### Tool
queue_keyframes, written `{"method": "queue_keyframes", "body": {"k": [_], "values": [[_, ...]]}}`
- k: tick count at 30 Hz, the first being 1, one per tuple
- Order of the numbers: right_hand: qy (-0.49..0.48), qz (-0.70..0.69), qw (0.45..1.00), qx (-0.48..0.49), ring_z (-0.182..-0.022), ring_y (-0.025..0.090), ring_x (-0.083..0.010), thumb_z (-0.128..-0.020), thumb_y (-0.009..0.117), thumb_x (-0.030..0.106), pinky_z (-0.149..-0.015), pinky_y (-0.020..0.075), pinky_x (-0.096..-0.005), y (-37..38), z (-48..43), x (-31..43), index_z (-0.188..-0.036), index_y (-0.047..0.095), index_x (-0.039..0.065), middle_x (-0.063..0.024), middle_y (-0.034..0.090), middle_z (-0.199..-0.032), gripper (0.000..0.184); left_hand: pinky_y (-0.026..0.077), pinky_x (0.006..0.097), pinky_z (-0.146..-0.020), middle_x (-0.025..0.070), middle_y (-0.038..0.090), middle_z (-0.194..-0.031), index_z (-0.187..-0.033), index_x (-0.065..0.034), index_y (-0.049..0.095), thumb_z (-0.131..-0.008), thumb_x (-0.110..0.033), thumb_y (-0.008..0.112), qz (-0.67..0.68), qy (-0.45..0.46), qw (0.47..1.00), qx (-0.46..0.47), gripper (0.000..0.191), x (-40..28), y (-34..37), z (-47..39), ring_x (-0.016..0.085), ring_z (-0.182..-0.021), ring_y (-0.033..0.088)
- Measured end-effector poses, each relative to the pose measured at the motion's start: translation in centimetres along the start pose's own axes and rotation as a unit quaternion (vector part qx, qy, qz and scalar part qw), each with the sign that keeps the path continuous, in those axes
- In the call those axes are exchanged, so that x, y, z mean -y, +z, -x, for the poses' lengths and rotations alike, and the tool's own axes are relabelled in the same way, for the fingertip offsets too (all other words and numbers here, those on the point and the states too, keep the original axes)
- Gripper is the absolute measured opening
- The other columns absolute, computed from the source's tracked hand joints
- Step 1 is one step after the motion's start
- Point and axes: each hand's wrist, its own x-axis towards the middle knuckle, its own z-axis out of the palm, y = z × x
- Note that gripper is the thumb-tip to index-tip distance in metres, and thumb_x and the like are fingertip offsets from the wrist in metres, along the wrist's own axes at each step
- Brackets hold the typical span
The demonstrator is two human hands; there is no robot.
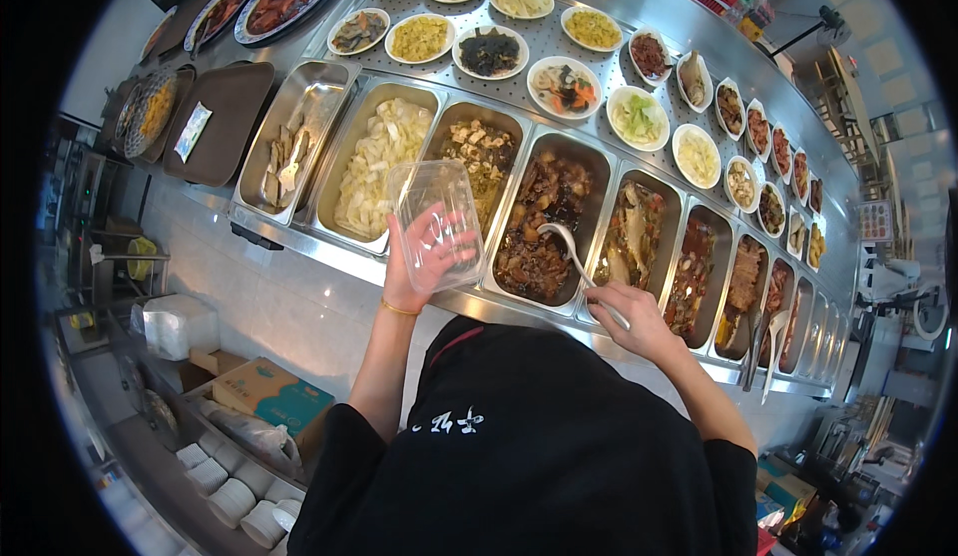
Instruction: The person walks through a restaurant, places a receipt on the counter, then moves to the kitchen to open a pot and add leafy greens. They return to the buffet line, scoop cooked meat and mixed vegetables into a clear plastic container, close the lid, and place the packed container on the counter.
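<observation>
On my left hand (419, 256) rests a clear plastic takeaway container (441, 219), with no food visible in it; palm and fingers show through its base. My right hand (632, 320) grips the handle of a white serving spoon (572, 253). The spoon's bowl dips into a steel pan of brown braised meat (531, 260) in dark sauce. Left of that pan are one of tofu and minced food (479, 140), partly hidden by the container, and one of pale cabbage (385, 144). To its right lies a pan of whole fish (636, 230) in sauce.
Small plates of food, such as shredded egg (420, 38), stand on the perforated steel counter (524, 39) beyond the pans. Tongs (751, 350) and another white spoon (775, 343) lean over the front edge at right. A brown tray (232, 129) lies left; a cardboard box (269, 395) sits lower left.
</observation>
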Motion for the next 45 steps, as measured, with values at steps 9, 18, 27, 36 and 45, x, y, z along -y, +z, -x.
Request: {"method": "queue_keyframes", "body": {"k": [9,18,27,36,45], "values": [[-0.026,0.074,0.997,0.025,-0.067,0.058,-0.0270,-0.080,0.060,0.011,-0.059,0.0469,-0.0380,0.6,-0.3,0.8,-0.094,0.062,0.006,-0.0086,0.056,-0.076,0.015,0.047,0.0496,-0.086,0.0205,0.051,-0.120,-0.120,-0.0019,0.046,-0.090,-0.063,0.018,-0.022,-0.014,1.000,-0.011,0.073,-1.0,0.2,-0.3,0.039,-0.105,0.055],[0.220,-0.349,0.911,-0.007,-0.076,0.063,-0.0189,-0.087,0.057,0.013,-0.071,0.0501,-0.0293,2.2,1.6,-1.5,-0.106,0.060,0.002,-0.0114,0.064,-0.089,0.022,0.047,0.0517,-0.088,0.0210,0.050,-0.119,-0.123,0.0022,0.042,-0.088,-0.066,0.020,-0.023,-0.027,0.999,-0.002,0.079,-0.8,-0.2,-0.8,0.041,-0.107,0.053],[0.310,-0.432,0.843,-0.082,-0.071,0.063,-0.0160,-0.089,0.055,0.014,-0.071,0.0489,-0.0260,4.0,2.5,-1.1,-0.107,0.060,0.000,-0.0096,0.063,-0.085,0.023,0.046,0.0523,-0.088,0.0215,0.050,-0.121,-0.122,0.0021,0.043,-0.089,-0.064,0.021,-0.017,-0.031,0.999,0.001,0.077,-0.8,-0.8,-1.0,0.042,-0.108,0.052],[0.346,-0.535,0.757,-0.146,-0.068,0.063,-0.0182,-0.088,0.055,0.015,-0.065,0.0502,-0.0280,5.3,3.0,-2.3,-0.109,0.059,-0.002,-0.0148,0.065,-0.085,0.027,0.045,0.0515,-0.089,0.0221,0.049,-0.122,-0.124,0.0020,0.039,-0.088,-0.066,0.023,-0.040,-0.049,0.998,-0.018,0.079,-0.7,-0.2,-1.3,0.041,-0.109,0.052],[0.361,-0.535,0.735,-0.205,-0.066,0.062,-0.0183,-0.088,0.054,0.016,-0.066,0.0503,-0.0285,4.1,3.4,-2.8,-0.109,0.057,-0.003,-0.0154,0.065,-0.084,0.028,0.049,0.0469,-0.084,0.0217,0.047,-0.121,-0.135,-0.0061,0.027,-0.089,-0.065,0.025,-0.059,-0.036,0.997,-0.021,0.075,-0.3,0.2,-1.4,0.036,-0.103,0.056]]}}
